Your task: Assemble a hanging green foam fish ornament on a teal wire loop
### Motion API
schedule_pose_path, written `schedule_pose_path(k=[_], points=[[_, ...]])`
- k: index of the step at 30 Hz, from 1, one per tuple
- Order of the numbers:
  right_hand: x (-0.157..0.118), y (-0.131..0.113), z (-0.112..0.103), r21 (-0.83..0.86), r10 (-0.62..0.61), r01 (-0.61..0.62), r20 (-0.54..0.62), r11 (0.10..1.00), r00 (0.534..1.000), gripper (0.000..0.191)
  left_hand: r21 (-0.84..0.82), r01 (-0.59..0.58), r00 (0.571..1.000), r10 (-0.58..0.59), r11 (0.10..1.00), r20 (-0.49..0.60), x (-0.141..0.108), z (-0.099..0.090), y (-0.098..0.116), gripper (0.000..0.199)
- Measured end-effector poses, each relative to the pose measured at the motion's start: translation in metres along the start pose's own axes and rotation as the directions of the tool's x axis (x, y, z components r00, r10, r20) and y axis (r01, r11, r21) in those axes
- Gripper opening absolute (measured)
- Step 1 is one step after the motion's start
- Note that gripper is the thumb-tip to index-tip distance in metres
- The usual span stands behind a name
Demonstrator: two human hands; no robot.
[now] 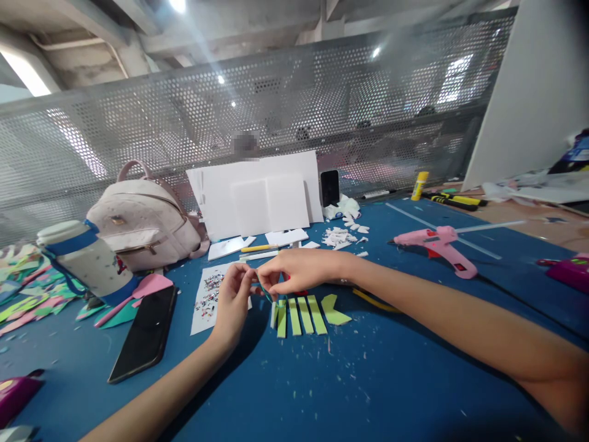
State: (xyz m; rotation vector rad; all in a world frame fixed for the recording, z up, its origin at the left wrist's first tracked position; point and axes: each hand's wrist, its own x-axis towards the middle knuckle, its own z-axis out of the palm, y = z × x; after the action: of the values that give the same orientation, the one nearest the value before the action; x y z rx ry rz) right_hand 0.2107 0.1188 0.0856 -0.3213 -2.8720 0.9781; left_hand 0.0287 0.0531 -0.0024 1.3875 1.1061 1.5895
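My left hand (234,302) and my right hand (301,270) meet fingertip to fingertip above the blue table, both closed in a pinch. A thin teal strip (265,292) curves down from under my right fingers. What sits between my left fingertips is too small to make out. Just below my right hand lie several light green strips (294,318) in a row, with a notched green piece (334,311) at their right end. Beside my left hand is a white sheet (201,318) scattered with small shiny bits. Something red shows partly behind my right hand.
A pink glue gun (444,242) lies at right, its cord trailing. At left are a black phone (145,331), a white-and-blue bottle (87,261) and a pale backpack (142,215). White boards (276,199) stand at the back, near white scraps (340,237) and a glue stick (419,186).
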Motion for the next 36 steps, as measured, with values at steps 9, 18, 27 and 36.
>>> schedule_pose_path(k=[9,18,27,36], points=[[0.0,-0.002,-0.006,0.088,0.035,-0.03,-0.057,0.996,0.998,0.005,-0.003,-0.001,1.0,0.001,1.0,0.011,0.001,0.0,0.004,0.021],[0.002,0.025,-0.015,0.224,0.127,-0.091,-0.147,0.97,0.981,0.012,0.031,-0.014,1.0,0.013,0.999,0.022,0.001,-0.001,0.005,0.018],[0.004,0.024,-0.012,0.213,0.114,-0.085,-0.127,0.973,0.985,0.009,0.037,-0.005,0.999,0.003,0.999,0.054,-0.002,-0.001,0.007,0.016],[0.005,0.027,-0.011,0.169,0.067,-0.044,-0.132,0.985,0.989,0.007,0.009,-0.004,0.997,0.003,1.0,0.079,-0.003,0.001,0.01,0.014]])
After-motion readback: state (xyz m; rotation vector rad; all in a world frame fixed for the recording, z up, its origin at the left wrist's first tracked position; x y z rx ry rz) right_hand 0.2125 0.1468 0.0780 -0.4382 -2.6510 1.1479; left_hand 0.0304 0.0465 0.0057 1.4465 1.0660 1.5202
